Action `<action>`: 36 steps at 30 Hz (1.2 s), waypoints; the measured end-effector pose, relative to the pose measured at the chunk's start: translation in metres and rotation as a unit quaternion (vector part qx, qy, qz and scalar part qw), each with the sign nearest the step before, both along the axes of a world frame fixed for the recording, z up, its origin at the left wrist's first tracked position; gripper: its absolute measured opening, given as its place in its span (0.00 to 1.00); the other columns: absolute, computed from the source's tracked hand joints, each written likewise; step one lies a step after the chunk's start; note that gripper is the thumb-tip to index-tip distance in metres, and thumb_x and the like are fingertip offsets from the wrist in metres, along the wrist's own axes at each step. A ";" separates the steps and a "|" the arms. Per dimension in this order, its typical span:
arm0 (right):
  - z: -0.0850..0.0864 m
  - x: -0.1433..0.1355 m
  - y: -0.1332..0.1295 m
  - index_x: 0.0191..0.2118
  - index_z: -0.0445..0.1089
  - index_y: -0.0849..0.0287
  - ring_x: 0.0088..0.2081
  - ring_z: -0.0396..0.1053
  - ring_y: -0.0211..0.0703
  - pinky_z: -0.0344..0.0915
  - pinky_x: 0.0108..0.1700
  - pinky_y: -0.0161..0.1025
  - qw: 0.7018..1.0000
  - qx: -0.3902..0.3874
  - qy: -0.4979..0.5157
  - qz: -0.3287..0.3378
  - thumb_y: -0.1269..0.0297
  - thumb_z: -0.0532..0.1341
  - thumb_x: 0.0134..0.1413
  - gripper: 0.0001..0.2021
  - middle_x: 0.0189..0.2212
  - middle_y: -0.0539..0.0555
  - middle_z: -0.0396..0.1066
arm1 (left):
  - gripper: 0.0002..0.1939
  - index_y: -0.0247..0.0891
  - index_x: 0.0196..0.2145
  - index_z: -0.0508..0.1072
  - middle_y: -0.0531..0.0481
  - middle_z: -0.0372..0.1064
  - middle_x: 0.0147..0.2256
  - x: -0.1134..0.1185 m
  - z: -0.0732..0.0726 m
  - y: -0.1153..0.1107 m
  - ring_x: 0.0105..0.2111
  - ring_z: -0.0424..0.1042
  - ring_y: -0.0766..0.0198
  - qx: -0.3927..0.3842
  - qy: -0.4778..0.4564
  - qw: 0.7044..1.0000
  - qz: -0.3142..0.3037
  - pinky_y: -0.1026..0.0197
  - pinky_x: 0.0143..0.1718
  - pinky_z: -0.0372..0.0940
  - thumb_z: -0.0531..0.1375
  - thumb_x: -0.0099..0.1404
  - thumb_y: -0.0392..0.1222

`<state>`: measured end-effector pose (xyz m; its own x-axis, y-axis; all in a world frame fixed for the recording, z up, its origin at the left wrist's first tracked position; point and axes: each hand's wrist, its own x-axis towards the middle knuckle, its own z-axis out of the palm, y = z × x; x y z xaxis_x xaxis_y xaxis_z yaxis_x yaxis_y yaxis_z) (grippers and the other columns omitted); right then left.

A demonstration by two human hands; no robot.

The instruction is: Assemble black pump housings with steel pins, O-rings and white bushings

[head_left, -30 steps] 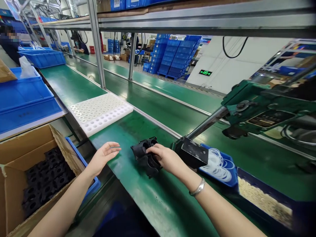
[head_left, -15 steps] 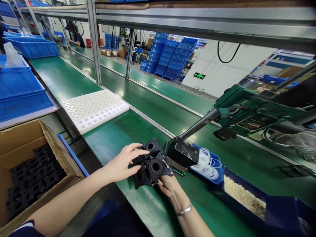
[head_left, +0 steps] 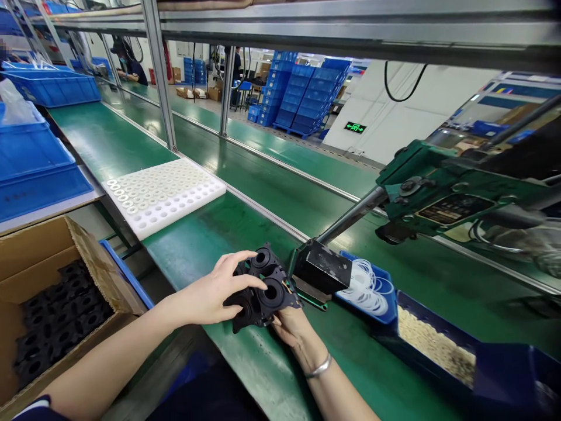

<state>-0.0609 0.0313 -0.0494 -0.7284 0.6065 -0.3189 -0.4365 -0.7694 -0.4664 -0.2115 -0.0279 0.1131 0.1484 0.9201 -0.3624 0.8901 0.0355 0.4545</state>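
A cluster of black plastic housings (head_left: 272, 294) with round, ringed openings is held above the green bench. My right hand (head_left: 294, 331) supports it from below and behind, with most of its fingers hidden under the parts. Across the near left side of the cluster lies my left hand (head_left: 213, 295), its thumb and fingers gripping the black plastic. Its index fingertip rests by the rim of a large round opening. How many housings are in the cluster I cannot tell. Just beyond stands a black metal block (head_left: 326, 266) on the green bench press (head_left: 421, 193).
A white foam tray (head_left: 175, 219) holding rows of white rings lies on the green bench (head_left: 166, 257). At left, a cardboard box (head_left: 94, 263) contains black housings. Right of the press, a blue bin (head_left: 381, 275) holds white loops; another bin (head_left: 433, 307) holds small cream-coloured pieces. Blue crates (head_left: 56, 88) stand farther left.
The housings and both hands have shifted slightly left in view. My left index finger now reaches lower, to the rim of the large opening. The camera view has shifted a little.
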 end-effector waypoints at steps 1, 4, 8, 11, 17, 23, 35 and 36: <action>-0.001 -0.001 0.000 0.40 0.65 0.59 0.18 0.51 0.25 0.42 0.16 0.24 1.000 -0.007 0.002 0.001 0.65 0.79 0.31 0.29 0.26 0.45 0.66 | 0.31 0.65 0.58 0.61 0.61 0.33 0.70 -0.001 -0.002 0.000 0.73 0.39 0.60 0.002 0.011 0.999 -0.030 0.35 0.78 0.57 0.55 0.61 0.35; -0.006 -0.003 -0.001 0.40 0.65 0.59 0.18 0.50 0.24 0.43 0.16 0.23 1.000 -0.023 0.007 0.004 0.65 0.80 0.30 0.30 0.26 0.44 0.66 | 0.34 0.65 0.59 0.61 0.60 0.32 0.70 -0.002 -0.010 0.003 0.72 0.38 0.57 0.014 0.039 0.996 -0.078 0.36 0.76 0.62 0.55 0.59 0.31; -0.011 -0.006 -0.002 0.41 0.66 0.60 0.19 0.53 0.24 0.46 0.16 0.23 0.999 -0.021 0.026 0.014 0.63 0.79 0.33 0.29 0.29 0.46 0.68 | 0.36 0.62 0.57 0.64 0.64 0.29 0.71 0.001 -0.016 0.007 0.73 0.36 0.56 0.038 0.066 0.994 -0.081 0.35 0.76 0.61 0.56 0.56 0.27; -0.013 -0.010 -0.001 0.44 0.68 0.59 0.19 0.54 0.25 0.47 0.16 0.24 0.999 -0.015 0.038 0.021 0.62 0.78 0.36 0.28 0.28 0.46 0.68 | 0.35 0.58 0.56 0.66 0.63 0.26 0.71 -0.001 -0.015 0.011 0.75 0.36 0.57 0.052 0.071 0.991 -0.105 0.41 0.77 0.62 0.57 0.55 0.27; -0.010 -0.020 0.005 0.41 0.66 0.60 0.17 0.51 0.25 0.46 0.16 0.24 0.997 -0.024 0.044 0.056 0.68 0.78 0.31 0.29 0.22 0.43 0.63 | 0.22 0.47 0.48 0.72 0.65 0.22 0.72 -0.010 -0.011 0.020 0.73 0.46 0.53 0.036 0.120 0.981 -0.148 0.49 0.71 0.72 0.62 0.54 0.33; -0.006 -0.020 0.015 0.44 0.66 0.62 0.26 0.69 0.32 0.60 0.22 0.26 0.996 -0.044 0.036 0.069 0.63 0.78 0.37 0.29 0.32 0.50 0.70 | 0.21 0.47 0.47 0.72 0.64 0.32 0.71 -0.028 -0.004 0.028 0.70 0.49 0.52 0.030 0.180 0.977 -0.109 0.50 0.64 0.75 0.59 0.55 0.34; 0.039 -0.013 0.022 0.51 0.71 0.63 0.53 0.64 0.50 0.69 0.51 0.45 0.734 0.605 -0.306 -0.041 0.58 0.56 0.64 0.17 0.52 0.63 0.63 | 0.35 0.57 0.57 0.65 0.63 0.43 0.70 -0.044 0.015 0.062 0.69 0.56 0.56 -0.162 0.148 0.976 0.013 0.62 0.65 0.68 0.58 0.52 0.33; 0.048 -0.018 0.022 0.51 0.72 0.65 0.54 0.62 0.52 0.66 0.55 0.48 0.694 0.642 -0.326 -0.021 0.57 0.58 0.64 0.18 0.52 0.63 0.63 | 0.35 0.60 0.58 0.64 0.66 0.41 0.70 -0.047 0.021 0.062 0.68 0.58 0.59 -0.164 0.141 0.976 0.016 0.65 0.63 0.67 0.56 0.54 0.34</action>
<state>-0.0786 0.0533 -0.0012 -0.6561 0.7117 0.2511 0.1794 0.4702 -0.8641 -0.2585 0.0345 0.1342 -0.0271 0.7499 -0.6611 0.9742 0.1681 0.1508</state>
